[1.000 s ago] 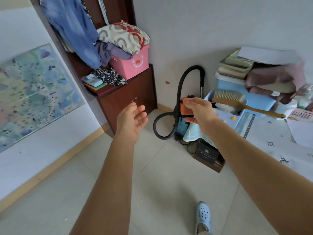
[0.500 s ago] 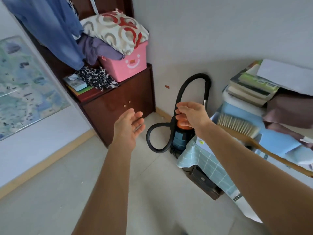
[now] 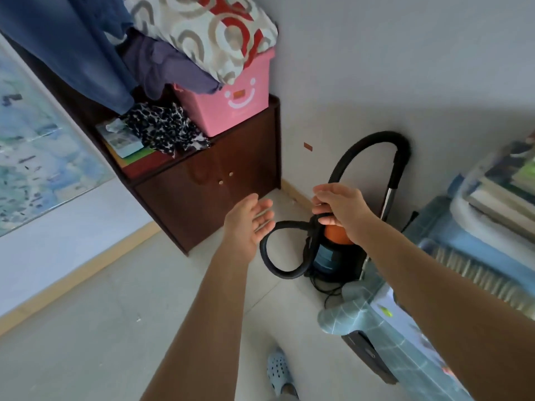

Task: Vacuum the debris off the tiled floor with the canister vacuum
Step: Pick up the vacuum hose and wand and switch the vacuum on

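Canister vacuum (image 3: 328, 257) wedged between dark cabinet (image 3: 220, 192) and cloth-covered table (image 3: 385, 322).

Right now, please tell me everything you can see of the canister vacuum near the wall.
The canister vacuum stands upright on the tiled floor beside the wall, between the dark cabinet and a cloth-covered table. Its body looks dark blue-grey with an orange top. A black hose loops forward, then arches up to a metal tube. The right hand reaches its top; the left hand hovers open, apart.
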A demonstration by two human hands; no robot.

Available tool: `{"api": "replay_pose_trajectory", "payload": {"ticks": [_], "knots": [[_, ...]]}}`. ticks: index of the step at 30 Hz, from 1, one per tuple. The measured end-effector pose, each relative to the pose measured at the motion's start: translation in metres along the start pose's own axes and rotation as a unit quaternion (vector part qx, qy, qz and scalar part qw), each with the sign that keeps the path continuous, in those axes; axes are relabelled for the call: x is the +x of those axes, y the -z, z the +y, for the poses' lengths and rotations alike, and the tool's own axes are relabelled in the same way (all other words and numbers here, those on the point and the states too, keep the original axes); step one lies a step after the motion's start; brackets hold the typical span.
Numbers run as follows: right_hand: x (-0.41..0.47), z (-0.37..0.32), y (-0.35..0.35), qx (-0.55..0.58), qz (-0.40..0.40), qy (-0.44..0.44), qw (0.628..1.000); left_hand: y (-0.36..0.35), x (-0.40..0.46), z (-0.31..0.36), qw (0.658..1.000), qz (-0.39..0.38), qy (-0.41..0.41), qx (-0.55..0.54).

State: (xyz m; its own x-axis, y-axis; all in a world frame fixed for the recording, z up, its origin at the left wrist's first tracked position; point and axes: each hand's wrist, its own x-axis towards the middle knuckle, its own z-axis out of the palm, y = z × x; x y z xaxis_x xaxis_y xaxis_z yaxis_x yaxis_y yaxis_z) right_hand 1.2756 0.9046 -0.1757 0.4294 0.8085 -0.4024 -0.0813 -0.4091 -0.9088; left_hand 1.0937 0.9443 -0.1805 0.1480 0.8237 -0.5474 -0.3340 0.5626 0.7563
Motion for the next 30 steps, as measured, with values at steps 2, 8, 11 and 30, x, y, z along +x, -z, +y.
{"api": "replay_pose_trajectory", "payload": {"ticks": [2, 8, 11, 30], "knots": [[0.026, -0.009, 0.004, -0.005, 0.004, -0.006, 1.0, -0.008, 0.027, 0.005, 1.0, 0.001, 0.004, 0.011], [0.116, -0.03, 0.019, -0.068, 0.024, -0.014, 0.997, -0.054, 0.112, 0.012, 0.998, -0.03, 0.046, 0.044], [0.151, -0.037, 0.025, -0.122, 0.006, -0.008, 0.993, -0.08, 0.146, 0.007, 0.995, -0.05, 0.065, 0.056], [0.329, 0.055, 0.148, -0.861, -0.173, 0.036, 0.476, -0.156, 0.268, -0.078, 0.981, -0.077, 0.164, 0.069]]}}
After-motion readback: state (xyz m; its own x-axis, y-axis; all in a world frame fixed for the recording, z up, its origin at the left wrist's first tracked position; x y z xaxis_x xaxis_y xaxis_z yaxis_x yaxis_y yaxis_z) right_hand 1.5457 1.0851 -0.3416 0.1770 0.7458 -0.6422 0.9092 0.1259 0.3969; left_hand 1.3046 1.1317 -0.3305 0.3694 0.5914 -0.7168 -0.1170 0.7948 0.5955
